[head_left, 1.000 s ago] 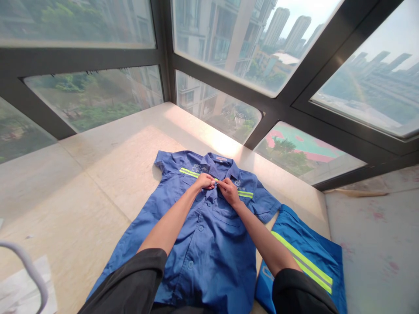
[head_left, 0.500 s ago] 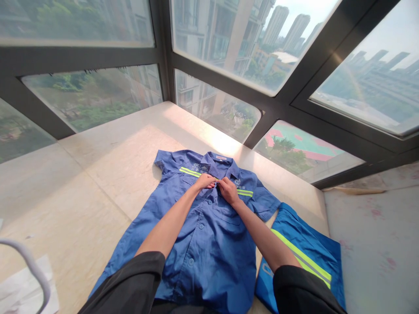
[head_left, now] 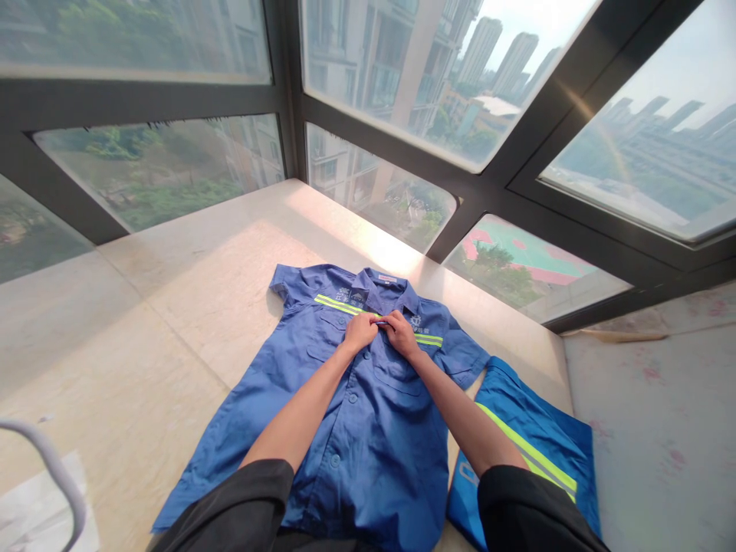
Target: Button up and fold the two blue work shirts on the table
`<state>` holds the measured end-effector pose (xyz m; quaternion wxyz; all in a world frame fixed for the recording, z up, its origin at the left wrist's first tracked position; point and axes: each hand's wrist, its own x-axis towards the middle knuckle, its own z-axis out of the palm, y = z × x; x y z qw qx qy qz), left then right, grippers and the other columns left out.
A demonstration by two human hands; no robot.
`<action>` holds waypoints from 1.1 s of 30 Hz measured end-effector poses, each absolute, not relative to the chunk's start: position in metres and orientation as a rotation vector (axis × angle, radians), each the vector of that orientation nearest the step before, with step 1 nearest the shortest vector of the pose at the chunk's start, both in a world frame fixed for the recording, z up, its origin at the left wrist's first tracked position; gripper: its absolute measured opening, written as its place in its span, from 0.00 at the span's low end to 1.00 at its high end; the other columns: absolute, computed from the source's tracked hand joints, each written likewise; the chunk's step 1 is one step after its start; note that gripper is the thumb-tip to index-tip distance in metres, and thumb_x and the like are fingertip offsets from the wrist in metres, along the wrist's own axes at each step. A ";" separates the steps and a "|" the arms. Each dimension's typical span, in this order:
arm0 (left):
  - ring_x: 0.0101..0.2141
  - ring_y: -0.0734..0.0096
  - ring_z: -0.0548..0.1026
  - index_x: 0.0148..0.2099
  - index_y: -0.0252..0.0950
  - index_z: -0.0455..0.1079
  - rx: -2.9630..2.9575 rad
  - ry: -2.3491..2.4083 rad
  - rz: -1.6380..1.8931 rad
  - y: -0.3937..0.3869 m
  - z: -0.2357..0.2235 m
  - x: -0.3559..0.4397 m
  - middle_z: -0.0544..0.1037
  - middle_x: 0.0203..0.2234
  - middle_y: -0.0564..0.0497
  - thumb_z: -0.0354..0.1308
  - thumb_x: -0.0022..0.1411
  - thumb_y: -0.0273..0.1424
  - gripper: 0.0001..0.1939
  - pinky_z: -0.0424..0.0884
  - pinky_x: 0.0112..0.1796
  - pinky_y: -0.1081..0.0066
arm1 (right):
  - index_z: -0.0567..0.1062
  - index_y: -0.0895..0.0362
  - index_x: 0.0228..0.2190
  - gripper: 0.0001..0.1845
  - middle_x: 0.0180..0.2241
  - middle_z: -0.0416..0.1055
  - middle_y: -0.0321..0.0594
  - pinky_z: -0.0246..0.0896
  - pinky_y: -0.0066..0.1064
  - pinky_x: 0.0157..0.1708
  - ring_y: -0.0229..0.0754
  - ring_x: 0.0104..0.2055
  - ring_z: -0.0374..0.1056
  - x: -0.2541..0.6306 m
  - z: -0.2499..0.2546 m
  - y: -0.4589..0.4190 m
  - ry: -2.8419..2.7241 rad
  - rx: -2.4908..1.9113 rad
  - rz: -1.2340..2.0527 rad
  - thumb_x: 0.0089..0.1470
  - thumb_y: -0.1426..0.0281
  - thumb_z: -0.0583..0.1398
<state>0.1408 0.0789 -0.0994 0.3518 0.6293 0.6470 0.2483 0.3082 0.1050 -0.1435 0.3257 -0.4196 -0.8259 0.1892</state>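
Note:
A blue short-sleeved work shirt (head_left: 368,429) lies spread face up, its collar toward the window. Yellow-green reflective strips and pale printed logos cross its chest. My left hand (head_left: 361,332) and my right hand (head_left: 400,334) meet at the front placket, just below the collar. Both have their fingers pinched on the fabric, and a small fold shows between the fingertips. Whether a button sits in the pinch cannot be made out. Lower down the placket, several buttons, including one button (head_left: 335,461), appear fastened.
A folded brighter blue garment (head_left: 532,429) with a yellow-green and grey strip lies right of the shirt. Beige stone sill (head_left: 143,307) runs beneath. White paper (head_left: 49,506) and a grey cable (head_left: 63,479) are at the lower left. Dark window frames (head_left: 368,142) enclose the far side.
My left hand has shifted slightly down and turned, still pinching the placket. My right hand stays almost in place. The view has moved a little.

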 end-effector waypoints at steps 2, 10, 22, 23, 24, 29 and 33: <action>0.44 0.62 0.78 0.46 0.40 0.80 1.686 1.714 0.621 0.077 -0.097 0.145 0.82 0.41 0.47 0.51 0.58 0.24 0.20 0.70 0.44 0.69 | 0.79 0.53 0.38 0.11 0.33 0.66 0.40 0.64 0.31 0.40 0.41 0.37 0.66 0.309 -0.145 0.106 -2.122 -1.091 0.566 0.62 0.69 0.56; 0.45 0.64 0.77 0.45 0.39 0.80 1.705 1.680 0.619 0.078 -0.098 0.144 0.82 0.42 0.48 0.51 0.58 0.22 0.20 0.69 0.47 0.71 | 0.80 0.55 0.35 0.09 0.32 0.66 0.40 0.63 0.33 0.41 0.42 0.36 0.66 0.312 -0.147 0.115 -2.068 -1.075 0.747 0.57 0.70 0.58; 0.37 0.65 0.79 0.39 0.35 0.81 1.597 1.683 0.597 0.091 -0.098 0.141 0.83 0.33 0.47 0.58 0.52 0.22 0.14 0.70 0.38 0.73 | 0.77 0.55 0.31 0.06 0.32 0.65 0.37 0.61 0.32 0.40 0.40 0.35 0.65 0.308 -0.139 0.117 -2.100 -1.192 0.779 0.54 0.73 0.59; 0.37 0.65 0.79 0.39 0.35 0.81 1.592 1.690 0.593 0.091 -0.098 0.140 0.83 0.33 0.47 0.58 0.52 0.22 0.13 0.70 0.38 0.73 | 0.77 0.55 0.31 0.05 0.31 0.65 0.37 0.61 0.32 0.40 0.40 0.34 0.64 0.307 -0.139 0.118 -2.092 -1.217 0.781 0.54 0.73 0.59; 0.37 0.65 0.79 0.39 0.35 0.81 1.589 1.694 0.589 0.091 -0.098 0.140 0.82 0.33 0.47 0.59 0.52 0.22 0.13 0.70 0.38 0.73 | 0.76 0.55 0.30 0.04 0.31 0.65 0.36 0.61 0.32 0.40 0.39 0.34 0.64 0.306 -0.140 0.118 -2.078 -1.243 0.779 0.53 0.73 0.60; 0.38 0.64 0.78 0.39 0.38 0.80 1.591 1.701 0.564 0.089 -0.095 0.136 0.82 0.34 0.48 0.59 0.53 0.24 0.12 0.69 0.39 0.72 | 0.73 0.55 0.33 0.05 0.34 0.66 0.37 0.63 0.34 0.41 0.39 0.33 0.63 0.302 -0.142 0.115 -1.958 -1.314 0.705 0.50 0.72 0.61; 0.39 0.62 0.78 0.38 0.37 0.79 1.591 1.722 0.535 0.089 -0.092 0.137 0.82 0.34 0.47 0.59 0.52 0.24 0.11 0.69 0.40 0.70 | 0.71 0.56 0.37 0.10 0.40 0.64 0.40 0.65 0.34 0.37 0.36 0.28 0.61 0.299 -0.141 0.110 -1.827 -1.342 0.727 0.50 0.69 0.62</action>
